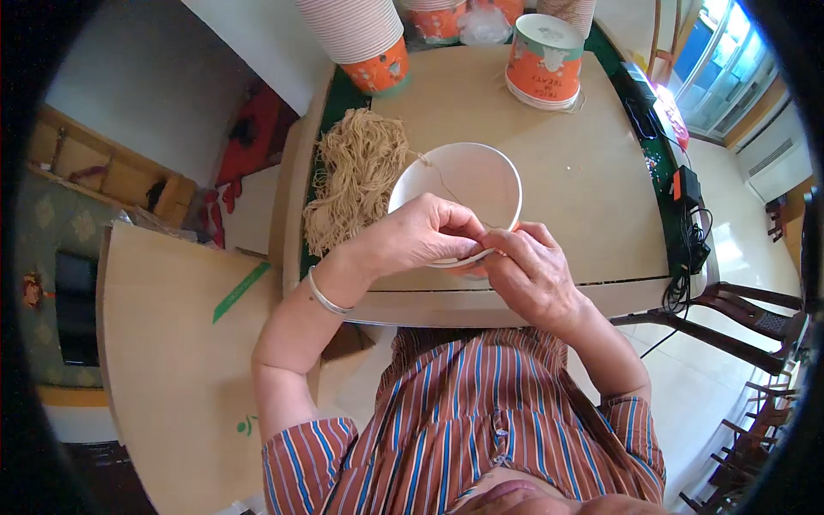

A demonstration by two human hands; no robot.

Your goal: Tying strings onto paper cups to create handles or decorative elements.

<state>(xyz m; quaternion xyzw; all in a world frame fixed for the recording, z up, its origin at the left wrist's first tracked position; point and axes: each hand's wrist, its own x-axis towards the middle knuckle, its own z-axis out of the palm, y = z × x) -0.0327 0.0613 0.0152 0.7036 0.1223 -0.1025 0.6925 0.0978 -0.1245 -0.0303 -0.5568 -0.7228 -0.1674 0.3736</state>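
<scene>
A paper bucket (pixel 463 167), white inside with orange showing on its outer wall, stands near the table's front edge with its mouth up. My left hand (pixel 421 230) reaches over its near left rim, fingers pinched together. My right hand (pixel 534 273) is closed at the near right rim, its fingertips meeting those of the left. A thin tan string (pixel 442 178) runs across the bucket's mouth to the pinched fingertips, which hide its end. Left of the bucket lies a loose heap of tan string (pixel 356 176).
A tall stack of paper buckets (pixel 354 39) stands at the far left. At the far right an orange bucket (pixel 545 64) sits upside down. A crumpled clear plastic bag (pixel 485 26) lies at the back. Black cables and adapters (pixel 687 184) line the right edge, near a wooden chair (pixel 747 318).
</scene>
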